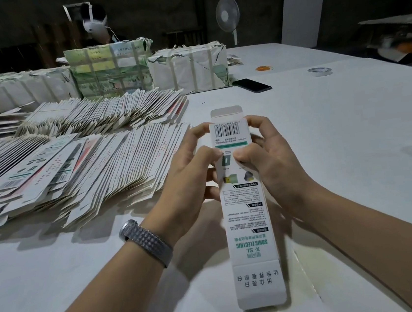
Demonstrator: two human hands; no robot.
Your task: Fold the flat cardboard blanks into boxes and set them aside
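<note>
Both hands up over the white worktop [324,121], left hand [191,167] and right hand [269,159] each with a tight grip on the long printed carton [248,217], fanned flat blanks [78,170] stacked just left.

Smooth printed cardboard blank [246,202], matt white table [324,121], woven metal mesh watch strap [149,241], paper-wrapped bundles [189,68]

Both forearms are bare, no sleeves in sight. The left wrist carries a watch [125,231] with a silver case on a grey woven-mesh band [150,244].
</note>
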